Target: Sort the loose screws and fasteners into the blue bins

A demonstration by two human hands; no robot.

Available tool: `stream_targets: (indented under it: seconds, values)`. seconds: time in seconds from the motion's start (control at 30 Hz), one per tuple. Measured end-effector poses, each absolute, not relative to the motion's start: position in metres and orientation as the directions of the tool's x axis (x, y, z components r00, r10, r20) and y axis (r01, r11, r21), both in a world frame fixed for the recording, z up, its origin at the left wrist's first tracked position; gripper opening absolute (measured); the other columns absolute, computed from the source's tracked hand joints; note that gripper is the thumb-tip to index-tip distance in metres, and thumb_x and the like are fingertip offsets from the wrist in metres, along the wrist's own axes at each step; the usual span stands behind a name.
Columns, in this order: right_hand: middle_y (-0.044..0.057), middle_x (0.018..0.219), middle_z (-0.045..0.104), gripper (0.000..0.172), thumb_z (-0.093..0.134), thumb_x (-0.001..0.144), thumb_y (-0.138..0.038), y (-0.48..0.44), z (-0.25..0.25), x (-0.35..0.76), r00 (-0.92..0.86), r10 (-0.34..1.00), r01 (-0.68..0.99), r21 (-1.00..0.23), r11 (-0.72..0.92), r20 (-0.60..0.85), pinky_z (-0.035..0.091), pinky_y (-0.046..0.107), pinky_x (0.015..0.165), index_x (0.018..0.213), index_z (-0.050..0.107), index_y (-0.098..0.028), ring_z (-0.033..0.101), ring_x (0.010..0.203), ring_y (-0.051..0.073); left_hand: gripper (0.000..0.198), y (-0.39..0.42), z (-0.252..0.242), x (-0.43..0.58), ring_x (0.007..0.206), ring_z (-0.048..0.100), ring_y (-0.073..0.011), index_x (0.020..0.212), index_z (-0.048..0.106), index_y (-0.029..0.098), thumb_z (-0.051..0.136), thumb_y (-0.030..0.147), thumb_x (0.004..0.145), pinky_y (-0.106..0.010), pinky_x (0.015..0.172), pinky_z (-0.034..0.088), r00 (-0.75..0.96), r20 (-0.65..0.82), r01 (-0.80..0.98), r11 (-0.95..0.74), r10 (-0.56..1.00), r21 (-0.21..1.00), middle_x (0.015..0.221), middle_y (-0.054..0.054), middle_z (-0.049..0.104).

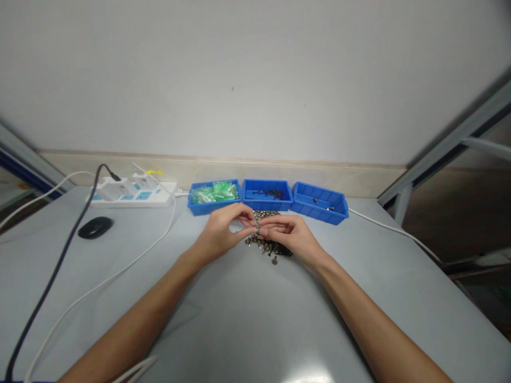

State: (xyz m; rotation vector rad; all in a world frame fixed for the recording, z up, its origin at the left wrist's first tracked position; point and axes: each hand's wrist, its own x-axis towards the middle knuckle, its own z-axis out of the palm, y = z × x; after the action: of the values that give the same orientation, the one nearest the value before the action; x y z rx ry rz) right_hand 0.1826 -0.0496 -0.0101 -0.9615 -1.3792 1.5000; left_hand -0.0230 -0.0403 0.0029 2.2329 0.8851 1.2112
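My left hand (223,230) and my right hand (290,234) meet fingertip to fingertip over a pile of small metal screws (266,246) on the grey table (247,319). Both hands are pinched closed on a tiny piece between them, likely a screw, too small to name surely. Behind the pile stand three blue bins: the left bin (214,197) holds green plastic pieces, the middle bin (267,194) holds several dark screws, and the right bin (320,202) holds a few small parts.
A white power strip (133,193) with plugs lies at the back left, with a black cable (59,255) and white cables running toward me. A black mouse (95,227) sits left. A wall rises behind; a metal frame (439,154) stands at right.
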Motion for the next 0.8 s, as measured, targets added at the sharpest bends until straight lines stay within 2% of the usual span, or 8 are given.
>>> stream_targets:
  seconds: [0.13,0.23,0.33,0.43,0.5,0.6,0.7,0.8]
  values:
    - [0.006,0.078,0.078,0.028,0.085,0.064,-0.037,-0.049,-0.009,0.183,-0.306,0.952,-0.102,-0.994,-0.047,-0.014,0.059,0.036,0.076,0.085,0.078,-0.019,0.074,0.073,0.02,0.025,-0.039,0.0,-0.024,0.079,0.071,-0.0151,0.097,0.059,0.015,0.076,0.026,0.081,-0.027,0.077,0.06,0.396,0.494,0.234,-0.605,0.774,0.761,0.09,-0.005,0.069]
    - [0.006,0.073,0.077,0.027,0.085,0.063,-0.036,-0.047,-0.007,0.183,-0.2,0.98,-0.109,-0.994,-0.03,-0.008,0.058,0.037,0.077,0.082,0.078,-0.019,0.073,0.07,0.02,0.019,-0.037,0.0,-0.032,0.081,0.068,-0.0155,0.099,0.063,0.016,0.071,0.027,0.086,-0.029,0.078,0.057,0.492,0.458,0.393,-0.659,0.74,0.642,0.092,-0.005,0.07]
    - [0.007,0.079,0.078,0.027,0.084,0.065,-0.035,-0.042,-0.009,0.188,0.065,0.996,-0.124,-0.99,0.073,0.066,0.057,0.042,0.084,0.085,0.078,-0.019,0.073,0.076,0.023,0.014,-0.032,-0.002,-0.043,0.092,0.063,-0.0201,0.101,0.066,0.018,0.065,0.024,0.089,-0.035,0.085,0.052,0.633,0.338,0.538,-0.709,0.697,0.456,0.097,-0.006,0.07]
    - [0.009,0.097,0.078,0.03,0.081,0.069,-0.032,-0.035,-0.014,0.196,0.374,0.911,-0.118,-0.965,0.234,0.175,0.053,0.047,0.096,0.095,0.076,-0.018,0.073,0.092,0.025,0.011,-0.028,-0.008,-0.052,0.095,0.061,-0.0212,0.099,0.066,0.017,0.06,0.02,0.09,-0.036,0.087,0.048,0.67,0.229,0.593,-0.695,0.706,0.407,0.098,-0.006,0.067]
    - [0.01,0.111,0.075,0.035,0.079,0.071,-0.03,-0.032,-0.017,0.201,0.463,0.856,-0.081,-0.951,0.298,0.228,0.05,0.047,0.102,0.103,0.074,-0.019,0.07,0.103,0.026,0.01,-0.026,-0.013,-0.054,0.092,0.06,-0.0205,0.093,0.065,0.017,0.055,0.018,0.091,-0.035,0.085,0.048,0.66,0.204,0.615,-0.677,0.723,0.404,0.093,-0.006,0.065]
    - [0.009,0.119,0.072,0.037,0.077,0.072,-0.028,-0.031,-0.019,0.202,0.437,0.863,-0.046,-0.952,0.302,0.253,0.05,0.048,0.103,0.108,0.072,-0.021,0.07,0.105,0.026,0.013,-0.025,-0.016,-0.052,0.092,0.058,-0.0203,0.089,0.062,0.016,0.05,0.018,0.094,-0.034,0.085,0.047,0.647,0.216,0.619,-0.67,0.731,0.411,0.092,-0.006,0.062]
    - [0.009,0.106,0.076,0.03,0.074,0.072,-0.028,-0.035,-0.016,0.194,0.323,0.919,-0.041,-0.967,0.253,0.227,0.055,0.046,0.094,0.101,0.073,-0.019,0.074,0.09,0.024,0.013,-0.027,-0.014,-0.046,0.092,0.058,-0.0195,0.09,0.061,0.016,0.05,0.021,0.095,-0.032,0.084,0.047,0.638,0.255,0.592,-0.675,0.726,0.44,0.094,-0.006,0.062]
    - [0.009,0.091,0.077,0.029,0.074,0.072,-0.029,-0.041,-0.013,0.185,0.133,0.976,-0.022,-0.984,0.177,0.173,0.059,0.041,0.084,0.098,0.073,-0.017,0.074,0.078,0.022,0.012,-0.029,-0.011,-0.038,0.077,0.058,-0.0155,0.089,0.062,0.017,0.054,0.024,0.094,-0.027,0.073,0.047,0.567,0.303,0.558,-0.628,0.766,0.542,0.083,-0.003,0.064]
